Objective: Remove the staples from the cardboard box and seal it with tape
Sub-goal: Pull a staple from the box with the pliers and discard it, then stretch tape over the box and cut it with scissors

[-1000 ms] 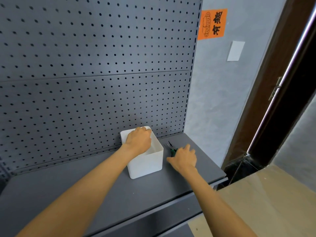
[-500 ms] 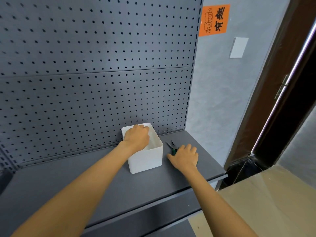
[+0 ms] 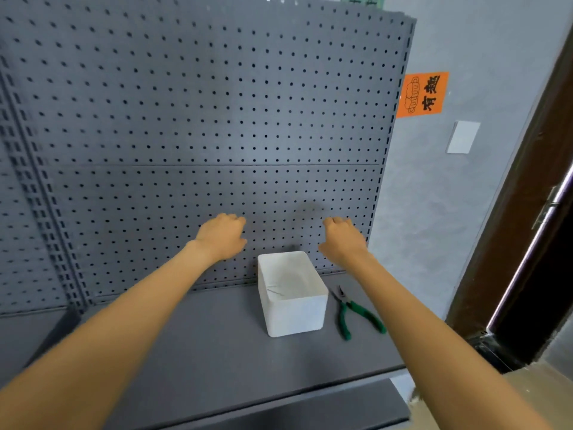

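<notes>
I am holding my left hand (image 3: 221,235) and right hand (image 3: 342,240) raised, fingers loose, gripping nothing. The pliers (image 3: 353,311) are lying beside the white bin (image 3: 293,294); with no cardboard box or tape showing, I judge the stapling and sealing work not yet begun.

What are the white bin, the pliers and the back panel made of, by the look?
White bin: probably plastic, matte, with rounded moulded corners. Pliers: dark metal jaws, green glossy handles, likely rubber or plastic sleeves. Back panel: likely painted sheet metal, matte grey, regular punched holes.
</notes>
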Action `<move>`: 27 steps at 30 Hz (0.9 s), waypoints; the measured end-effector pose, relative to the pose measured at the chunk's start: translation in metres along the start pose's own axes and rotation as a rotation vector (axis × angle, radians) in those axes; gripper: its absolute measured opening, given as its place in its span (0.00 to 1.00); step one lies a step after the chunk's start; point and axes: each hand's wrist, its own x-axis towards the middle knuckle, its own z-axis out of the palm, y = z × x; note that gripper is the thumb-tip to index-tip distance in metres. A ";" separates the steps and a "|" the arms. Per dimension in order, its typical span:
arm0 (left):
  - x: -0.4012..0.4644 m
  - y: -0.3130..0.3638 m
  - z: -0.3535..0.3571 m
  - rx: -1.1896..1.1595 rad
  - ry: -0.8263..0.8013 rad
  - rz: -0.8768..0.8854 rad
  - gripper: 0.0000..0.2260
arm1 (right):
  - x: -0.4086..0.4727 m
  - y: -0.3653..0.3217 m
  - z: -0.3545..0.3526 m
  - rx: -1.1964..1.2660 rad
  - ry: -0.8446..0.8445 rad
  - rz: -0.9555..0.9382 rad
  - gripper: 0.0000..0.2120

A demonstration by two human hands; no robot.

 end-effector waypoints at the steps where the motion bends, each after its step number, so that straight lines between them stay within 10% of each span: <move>1: -0.007 -0.015 -0.004 0.011 0.004 -0.024 0.17 | 0.002 -0.013 -0.006 -0.014 0.022 -0.043 0.23; 27: -0.441 -0.386 -0.060 0.137 -0.104 -0.768 0.18 | -0.167 -0.563 0.012 0.097 0.011 -0.867 0.21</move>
